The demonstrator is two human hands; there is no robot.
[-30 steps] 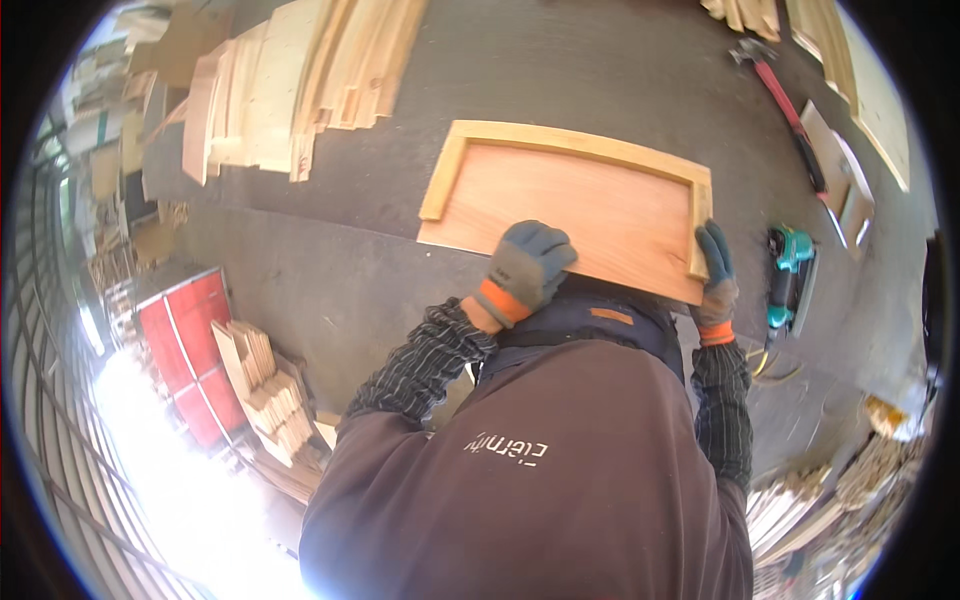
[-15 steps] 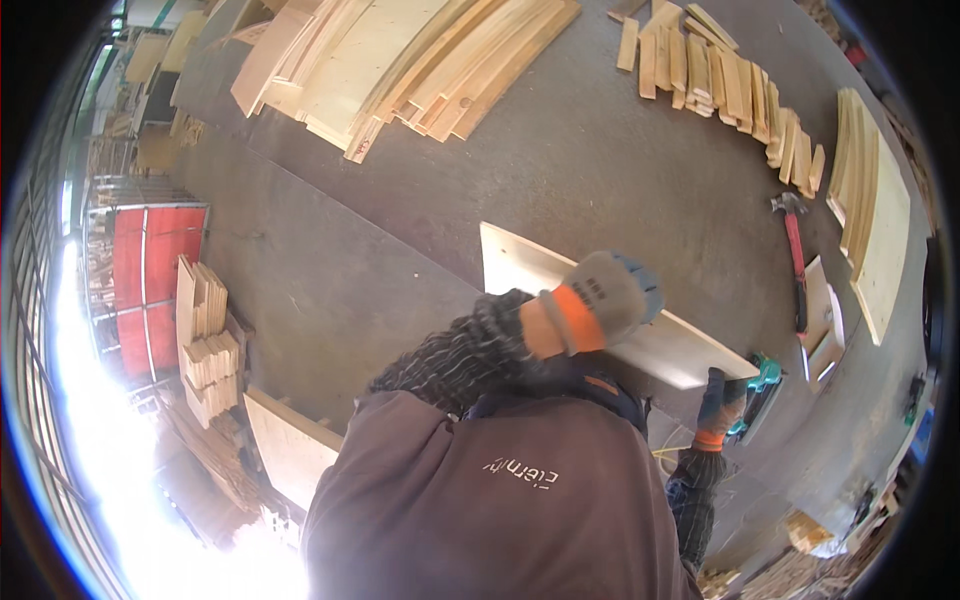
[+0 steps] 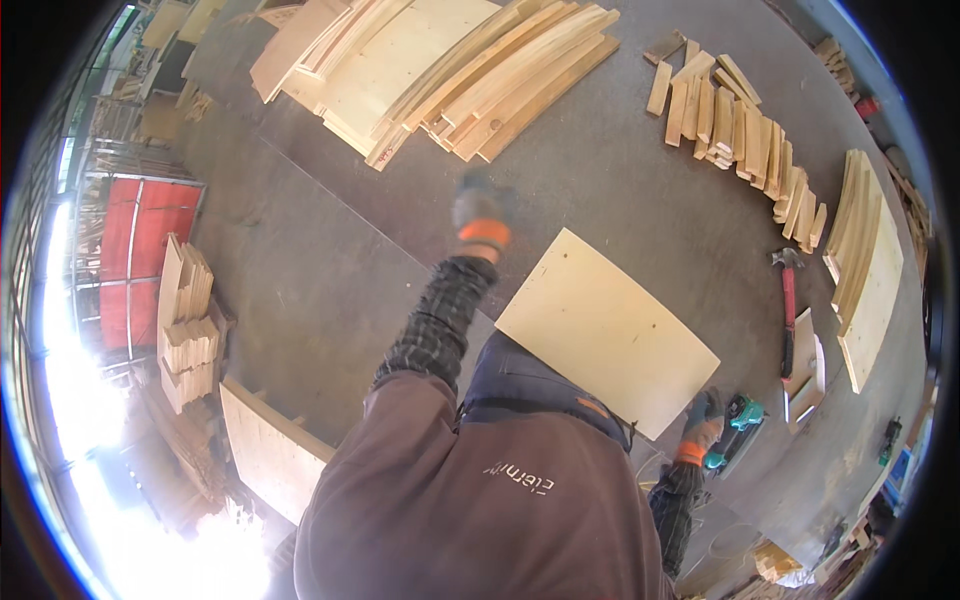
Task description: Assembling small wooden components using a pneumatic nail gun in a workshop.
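Note:
A light plywood panel (image 3: 610,330) lies at an angle in front of my body, its near edge against my waist. My left hand (image 3: 482,212), in a grey, blue and orange work glove, is beyond the panel's far left corner and apart from it. Motion smears its fingers. By the panel's right corner, my gloved right hand (image 3: 703,428) is closed at the handle side of a teal and black nail gun (image 3: 738,425); part of the grip is hidden.
Boards and panels (image 3: 430,70) lie stacked at the far side. Short wood strips (image 3: 740,130) form a row at far right, near a hammer (image 3: 788,310) and curved slats with a panel (image 3: 865,270). Wood pieces (image 3: 188,330) and another panel (image 3: 270,440) are at left.
My left hand has left the panel and swung forward and left. The panel has gone from tilted up to lying flatter, its broad face showing. The whole view has turned slightly.

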